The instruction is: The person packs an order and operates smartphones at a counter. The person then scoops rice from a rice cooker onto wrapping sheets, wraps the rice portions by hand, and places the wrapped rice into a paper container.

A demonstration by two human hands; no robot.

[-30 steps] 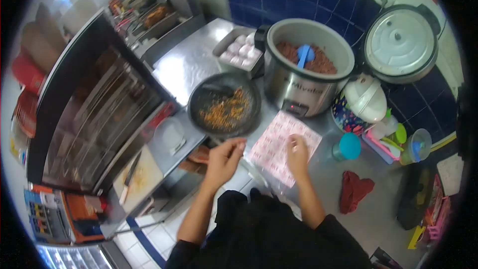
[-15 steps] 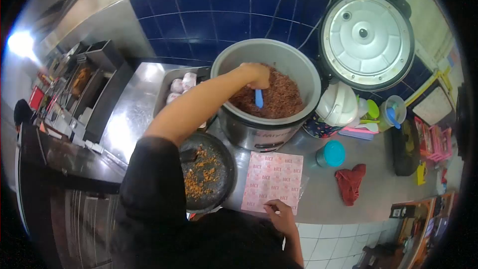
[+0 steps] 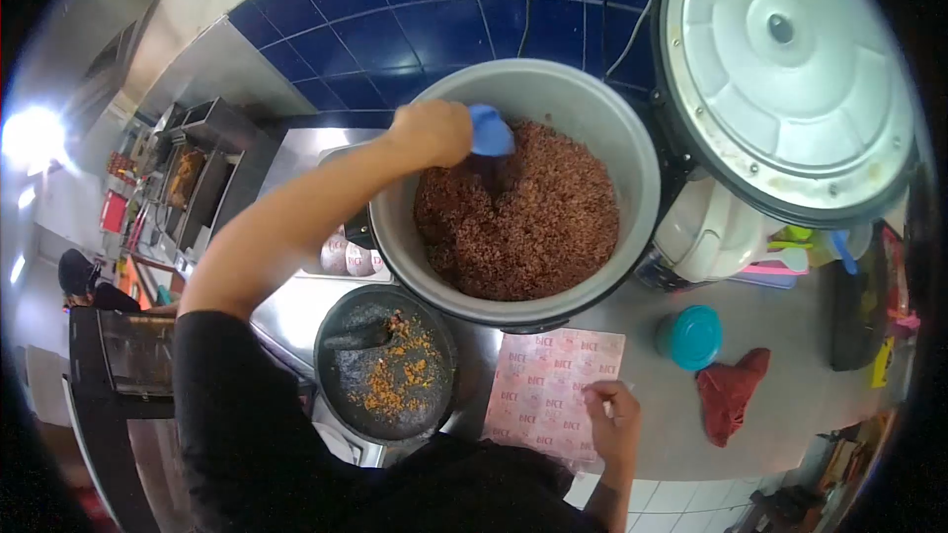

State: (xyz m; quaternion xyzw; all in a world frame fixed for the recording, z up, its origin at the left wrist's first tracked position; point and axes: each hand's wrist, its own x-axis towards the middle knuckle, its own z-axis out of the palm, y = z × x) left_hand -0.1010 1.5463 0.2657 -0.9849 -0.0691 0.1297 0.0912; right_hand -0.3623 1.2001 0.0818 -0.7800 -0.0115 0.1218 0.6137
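Observation:
My left hand [image 3: 433, 133] is closed round a blue rice paddle [image 3: 489, 130] over the left side of a big rice cooker [image 3: 642, 168]. Cooked reddish-brown rice [image 3: 553, 217] fills much of its pot, with a dark hollow just below the paddle. Motion blurs the paddle's shape. Lower down, a sheet of pink printed wrapping paper [image 3: 543, 385] lies on the steel counter. At its right edge rests my right hand [image 3: 616, 419], the fingers loosely curled and the thumb a little apart. I see nothing held in it.
Left of the paper sits a stone mortar [image 3: 331, 385] with orange-brown crumbs and a pestle [image 3: 357, 337]. Wrapped bundles [image 3: 346, 259] lie behind it. The cooker's raised lid [image 3: 790, 79], a turquoise-lidded container [image 3: 691, 338] and a red cloth [image 3: 733, 397] are on the right.
My left hand has moved left and up from the rice, bringing the paddle toward the pot's left side. My right hand has shifted up along the paper's right edge. The view has moved closer.

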